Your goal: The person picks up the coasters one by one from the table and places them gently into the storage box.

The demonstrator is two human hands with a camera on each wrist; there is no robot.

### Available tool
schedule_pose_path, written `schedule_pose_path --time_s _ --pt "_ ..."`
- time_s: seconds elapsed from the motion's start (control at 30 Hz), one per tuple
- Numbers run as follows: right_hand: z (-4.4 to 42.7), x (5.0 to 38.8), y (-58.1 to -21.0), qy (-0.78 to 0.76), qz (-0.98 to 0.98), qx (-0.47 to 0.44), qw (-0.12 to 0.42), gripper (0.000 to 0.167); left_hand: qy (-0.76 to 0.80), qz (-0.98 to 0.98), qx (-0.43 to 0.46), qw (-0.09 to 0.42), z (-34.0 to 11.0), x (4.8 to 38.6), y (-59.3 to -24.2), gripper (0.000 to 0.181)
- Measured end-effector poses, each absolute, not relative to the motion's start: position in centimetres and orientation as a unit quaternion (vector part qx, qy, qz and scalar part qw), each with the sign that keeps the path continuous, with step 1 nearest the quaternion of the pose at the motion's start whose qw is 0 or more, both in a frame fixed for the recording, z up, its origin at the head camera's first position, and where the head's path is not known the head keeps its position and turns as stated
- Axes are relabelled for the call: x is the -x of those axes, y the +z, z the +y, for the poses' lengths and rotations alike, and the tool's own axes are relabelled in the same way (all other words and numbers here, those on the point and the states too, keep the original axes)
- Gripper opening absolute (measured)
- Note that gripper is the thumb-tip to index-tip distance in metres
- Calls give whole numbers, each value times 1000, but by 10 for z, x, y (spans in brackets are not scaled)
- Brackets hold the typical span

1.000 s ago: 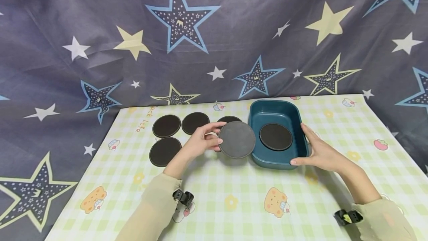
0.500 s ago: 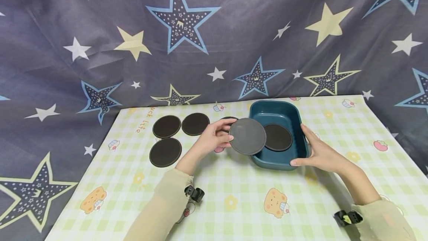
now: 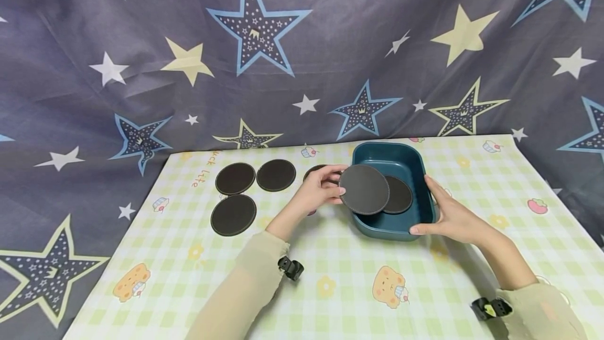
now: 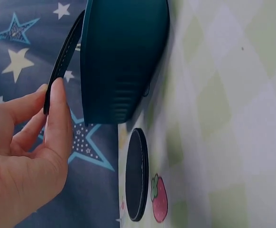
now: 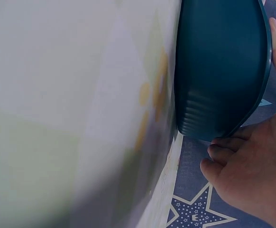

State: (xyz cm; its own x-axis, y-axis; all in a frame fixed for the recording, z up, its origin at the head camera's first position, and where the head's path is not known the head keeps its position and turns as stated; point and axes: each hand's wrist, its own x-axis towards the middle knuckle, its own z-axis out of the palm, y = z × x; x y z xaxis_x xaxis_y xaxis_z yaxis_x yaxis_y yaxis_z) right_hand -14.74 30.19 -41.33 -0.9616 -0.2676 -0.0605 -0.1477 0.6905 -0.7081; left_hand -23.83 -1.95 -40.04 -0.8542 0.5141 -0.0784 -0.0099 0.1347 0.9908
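Between thumb and fingers, my left hand (image 3: pixel 317 192) pinches a round dark coaster (image 3: pixel 364 189) by its left edge, over the left side of the teal bin (image 3: pixel 387 234). The left wrist view has this coaster (image 4: pixel 62 59) edge-on above the bin's rim, held by the left hand (image 4: pixel 31 147). Another black coaster (image 3: pixel 398 195) lies flat inside the bin, partly covered by the raised one. My right hand (image 3: pixel 455 218) grips the bin's right side, thumb at the near corner; in the right wrist view the right hand (image 5: pixel 256 166) is against the bin's wall (image 5: pixel 218 71).
Three black coasters lie at the left of the table: one at the back left (image 3: pixel 235 178), one beside it (image 3: pixel 276 175), one nearer (image 3: pixel 233 215). Another coaster (image 4: pixel 137 175) lies left of the bin, partly behind my left hand in the head view. A starred curtain (image 3: pixel 302 67) hangs behind.
My left hand has moved right with the pinched coaster, from beside the bin to above its left part. My right hand and the bin have stayed in place.
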Motion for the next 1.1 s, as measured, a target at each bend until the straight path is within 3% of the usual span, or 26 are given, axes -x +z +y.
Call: schedule_pose_path --time_s 0.57,1.1 --pt "301 147 -411 -380 914 115 80 127 612 745 -157 216 14 242 -398 58" --pt "301 146 -411 -383 913 113 82 127 417 873 -210 142 49 241 -387 50"
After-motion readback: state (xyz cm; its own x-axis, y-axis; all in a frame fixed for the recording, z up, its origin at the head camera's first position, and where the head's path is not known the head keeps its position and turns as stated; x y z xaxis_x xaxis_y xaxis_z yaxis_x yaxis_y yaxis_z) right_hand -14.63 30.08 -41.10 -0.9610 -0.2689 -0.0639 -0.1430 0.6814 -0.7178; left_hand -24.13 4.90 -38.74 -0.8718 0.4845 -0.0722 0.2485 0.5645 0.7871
